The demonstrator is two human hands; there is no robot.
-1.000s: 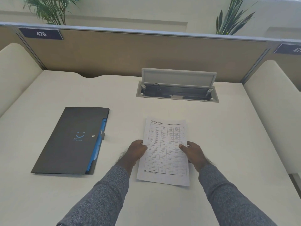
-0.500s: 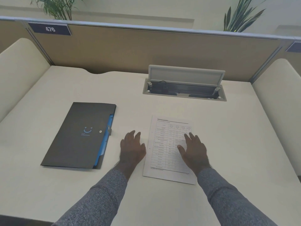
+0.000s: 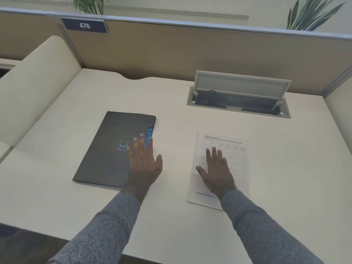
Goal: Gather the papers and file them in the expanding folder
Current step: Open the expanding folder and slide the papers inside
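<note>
A dark grey expanding folder [image 3: 106, 149] with a blue smile logo and blue inner edge lies shut on the cream desk, left of centre. The papers [image 3: 234, 149], printed with a table, lie flat on the desk to the right. My left hand [image 3: 143, 164] is spread open over the folder's right edge, fingers apart, holding nothing. My right hand [image 3: 216, 170] rests flat, palm down, on the papers' left half with fingers spread.
An open cable tray [image 3: 238, 103] with its lid raised sits in the desk [image 3: 171, 216] behind the papers. A tan partition [image 3: 171, 50] with a 476 label [image 3: 84, 25] runs along the back. Cream side panels [image 3: 38, 77] flank the desk.
Both hands let go of the papers, which now lie flat. My left hand moved left from beside the papers onto the folder's right edge. My right hand stayed flat on the papers.
</note>
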